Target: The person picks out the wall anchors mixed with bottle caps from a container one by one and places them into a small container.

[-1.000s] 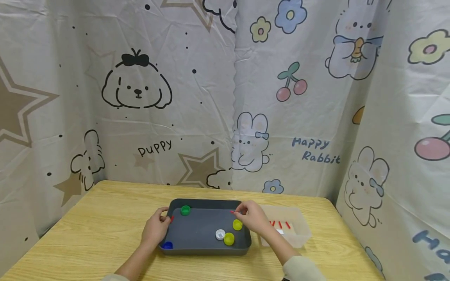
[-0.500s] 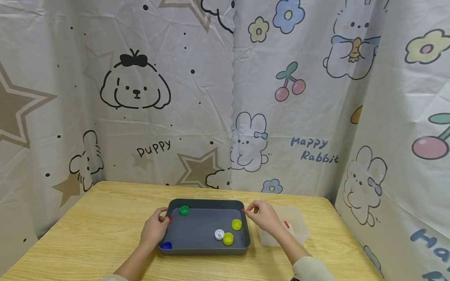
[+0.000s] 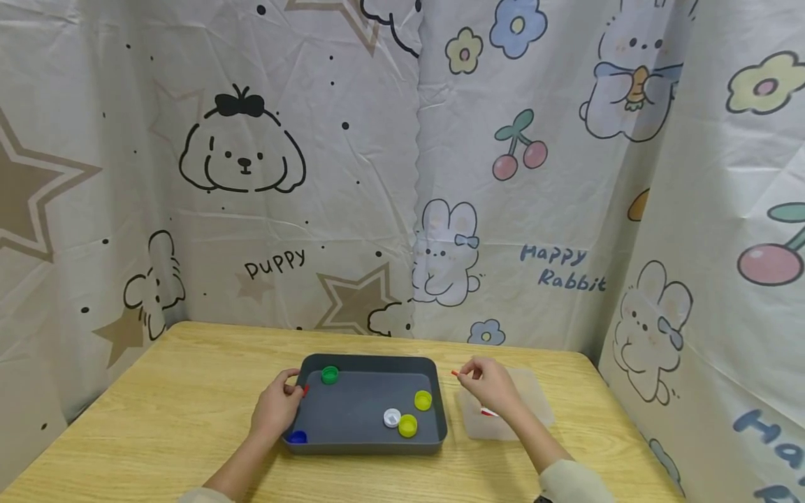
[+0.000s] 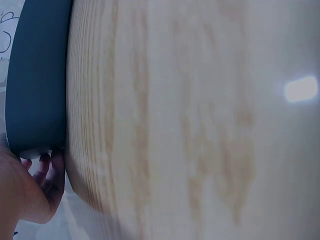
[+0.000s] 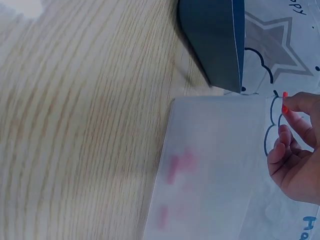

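My left hand (image 3: 275, 405) grips the left side of a dark grey tray (image 3: 352, 449), its thumb at the rim and its fingers against the outer wall (image 4: 37, 75). By that thumb, inside the tray, shows a small red piece (image 3: 306, 391); whether the thumb touches it I cannot tell. Between thumb and forefinger, my right hand (image 3: 490, 385) pinches a small red stick (image 5: 285, 102). It hovers beyond the tray's right rim, over the left part of a translucent plastic box (image 3: 534, 395). Blurred red pieces (image 5: 172, 170) show through the box wall, partly hidden in the head view.
In the tray lie a green bottle cap (image 3: 330, 375), two yellow caps, one nearer the right wall (image 3: 423, 400), a white cap (image 3: 392, 418) and a blue cap (image 3: 298, 437) in the near left corner. Wooden table (image 3: 189, 377) surrounds it; a printed curtain (image 3: 352, 209) hangs behind.
My right hand has moved right with the red stick, from above the tray's far right corner to beyond its rim, by the box. The left hand has stayed on the tray.
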Demonstrator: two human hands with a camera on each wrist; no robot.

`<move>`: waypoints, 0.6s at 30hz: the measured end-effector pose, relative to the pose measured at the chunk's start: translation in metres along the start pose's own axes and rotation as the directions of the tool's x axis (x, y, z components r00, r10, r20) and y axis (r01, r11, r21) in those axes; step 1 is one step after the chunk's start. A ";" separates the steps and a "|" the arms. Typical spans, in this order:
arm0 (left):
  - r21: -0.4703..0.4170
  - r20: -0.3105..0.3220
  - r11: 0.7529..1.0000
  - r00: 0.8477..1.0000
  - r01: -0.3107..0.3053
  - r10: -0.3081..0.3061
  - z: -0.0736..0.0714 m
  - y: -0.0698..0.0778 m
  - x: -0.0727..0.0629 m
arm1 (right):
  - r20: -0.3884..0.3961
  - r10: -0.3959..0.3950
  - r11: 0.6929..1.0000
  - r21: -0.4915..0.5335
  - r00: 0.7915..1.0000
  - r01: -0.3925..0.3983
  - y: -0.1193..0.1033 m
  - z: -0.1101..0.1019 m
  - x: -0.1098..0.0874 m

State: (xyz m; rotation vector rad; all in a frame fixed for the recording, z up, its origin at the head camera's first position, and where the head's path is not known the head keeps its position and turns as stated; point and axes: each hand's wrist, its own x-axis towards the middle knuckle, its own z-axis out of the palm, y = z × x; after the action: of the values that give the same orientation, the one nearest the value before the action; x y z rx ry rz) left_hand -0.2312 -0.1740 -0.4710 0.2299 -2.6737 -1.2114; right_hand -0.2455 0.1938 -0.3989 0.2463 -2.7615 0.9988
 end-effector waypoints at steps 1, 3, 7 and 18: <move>0.000 0.000 1.000 1.000 0.000 0.000 0.000 0.000 0.000 | 0.002 0.008 1.000 0.003 1.000 -0.008 0.002 -0.001 -0.001; 0.002 -0.001 1.000 1.000 0.001 -0.001 0.000 0.001 0.000 | 0.008 0.022 1.000 0.007 1.000 -0.022 0.004 -0.004 -0.002; 0.002 -0.003 1.000 1.000 -0.001 0.001 0.000 0.001 0.000 | 0.012 0.046 0.999 0.012 0.999 -0.046 0.010 -0.008 -0.003; 0.003 -0.007 1.000 1.000 0.000 0.000 0.000 0.000 0.000 | -0.004 0.069 0.997 0.027 0.998 -0.068 0.032 -0.016 -0.007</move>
State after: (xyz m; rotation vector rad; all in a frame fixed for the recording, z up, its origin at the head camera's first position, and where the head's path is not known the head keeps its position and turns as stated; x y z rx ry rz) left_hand -0.2309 -0.1738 -0.4706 0.2346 -2.6696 -1.2042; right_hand -0.2438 0.2291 -0.4076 0.1537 -2.7710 1.0516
